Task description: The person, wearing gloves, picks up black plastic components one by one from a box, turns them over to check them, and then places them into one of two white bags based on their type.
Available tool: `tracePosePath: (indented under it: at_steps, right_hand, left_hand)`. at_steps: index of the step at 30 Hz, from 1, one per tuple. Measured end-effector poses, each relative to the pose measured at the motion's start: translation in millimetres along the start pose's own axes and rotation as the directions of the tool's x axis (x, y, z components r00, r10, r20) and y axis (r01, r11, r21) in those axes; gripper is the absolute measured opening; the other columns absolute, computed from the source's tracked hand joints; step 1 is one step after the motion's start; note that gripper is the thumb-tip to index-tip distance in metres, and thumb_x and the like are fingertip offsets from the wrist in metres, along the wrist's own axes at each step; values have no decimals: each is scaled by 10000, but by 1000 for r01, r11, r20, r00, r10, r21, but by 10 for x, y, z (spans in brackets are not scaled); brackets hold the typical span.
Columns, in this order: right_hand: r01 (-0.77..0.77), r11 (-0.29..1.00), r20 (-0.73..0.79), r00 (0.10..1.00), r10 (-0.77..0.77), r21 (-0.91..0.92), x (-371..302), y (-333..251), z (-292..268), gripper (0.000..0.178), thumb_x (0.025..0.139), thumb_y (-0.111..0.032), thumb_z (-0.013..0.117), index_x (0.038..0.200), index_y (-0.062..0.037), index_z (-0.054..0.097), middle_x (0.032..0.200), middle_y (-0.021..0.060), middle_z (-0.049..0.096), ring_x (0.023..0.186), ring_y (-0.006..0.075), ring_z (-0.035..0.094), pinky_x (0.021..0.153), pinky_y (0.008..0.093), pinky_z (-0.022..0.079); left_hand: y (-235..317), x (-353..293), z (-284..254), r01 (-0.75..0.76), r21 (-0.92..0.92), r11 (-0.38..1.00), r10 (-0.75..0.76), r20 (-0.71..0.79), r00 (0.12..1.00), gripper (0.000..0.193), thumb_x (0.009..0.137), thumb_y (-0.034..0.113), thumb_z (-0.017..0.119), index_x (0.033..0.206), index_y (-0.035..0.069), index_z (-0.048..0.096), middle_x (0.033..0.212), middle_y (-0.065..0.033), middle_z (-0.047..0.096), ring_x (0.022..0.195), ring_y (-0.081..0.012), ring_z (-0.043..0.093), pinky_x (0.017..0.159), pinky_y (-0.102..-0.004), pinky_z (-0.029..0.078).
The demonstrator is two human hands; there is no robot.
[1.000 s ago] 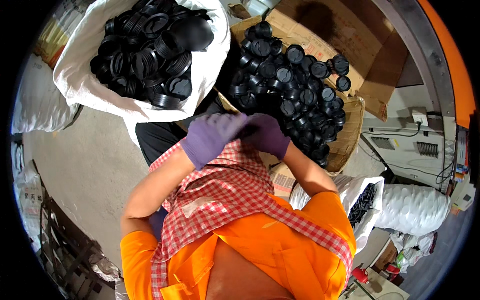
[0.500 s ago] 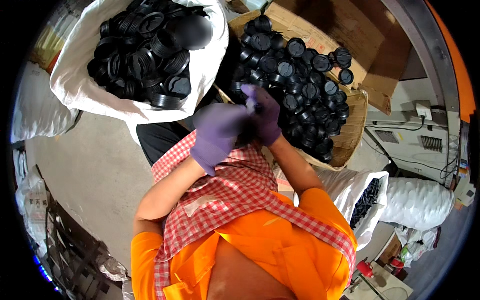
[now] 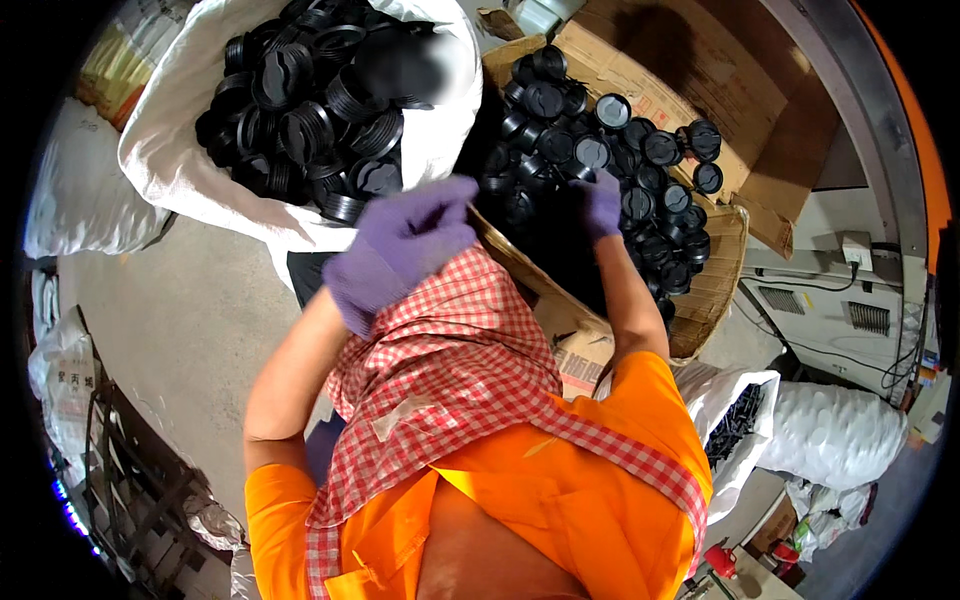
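Observation:
My left hand (image 3: 405,245), in a purple glove, is over the checked apron by the near rim of a white woven sack (image 3: 165,165). Its fingers are partly spread and nothing shows in them. The sack holds many round black ribbed plastic caps (image 3: 308,132). My right hand (image 3: 602,208), gloved alike, reaches into a cardboard box (image 3: 722,262) among more black caps (image 3: 640,204). Shadow and the caps hide most of its fingers, so whether it grips one does not show. One spot over the sack's caps is blurred.
To the right, a smaller white sack (image 3: 757,432) holds thin dark pieces, with a bulging white bag (image 3: 835,415) beside it. Another full white bag (image 3: 85,190) stands left. A dark metal rack (image 3: 135,490) lies lower left. A cabled grey cabinet (image 3: 830,300) is at right.
My hands, together over my lap before, have parted. The left has moved left toward the sack, its fingers loosened; the right has gone right into the box of caps. The view has shifted slightly.

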State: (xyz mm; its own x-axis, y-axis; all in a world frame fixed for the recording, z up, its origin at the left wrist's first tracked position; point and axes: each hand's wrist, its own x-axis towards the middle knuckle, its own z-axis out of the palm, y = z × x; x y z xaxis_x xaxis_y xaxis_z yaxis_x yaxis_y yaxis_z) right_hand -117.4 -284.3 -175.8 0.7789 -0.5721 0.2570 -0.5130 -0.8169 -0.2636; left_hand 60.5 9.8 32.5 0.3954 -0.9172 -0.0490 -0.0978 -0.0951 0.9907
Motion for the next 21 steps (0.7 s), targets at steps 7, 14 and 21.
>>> tracePosePath:
  at_steps: [7, 14, 21]
  right_hand:
    - [184, 951, -335, 938, -95, 247, -506, -493, -1020, 136, 658, -49, 665, 763, -135, 659, 1013, 136, 616, 950, 343, 567, 819, 406, 436]
    - [341, 575, -237, 939, -249, 744, -313, -1192, -1520, 207, 710, 42, 604, 879, -63, 659, 1148, 157, 605, 1057, 305, 575, 900, 367, 447]
    - [104, 554, -109, 994, -24, 826, -560, -1383, -1284, 336, 822, 48, 539, 1142, -34, 597, 1188, 171, 600, 1092, 270, 584, 925, 342, 456]
  left_hand:
    - [-449, 212, 643, 91, 232, 968, -103, 38, 994, 595, 799, 184, 694, 1292, -15, 427, 1163, -192, 537, 1039, -303, 557, 881, -364, 467]
    - [-200, 427, 744, -58, 376, 925, 26, 87, 996, 584, 761, 138, 676, 1290, 39, 448, 1080, -198, 619, 1024, -315, 610, 862, -342, 491]
    - [-626, 377, 641, 111, -486, 867, -318, -366, 875, 304, 853, 76, 538, 1141, -18, 553, 949, -123, 641, 841, -209, 629, 710, -307, 529]
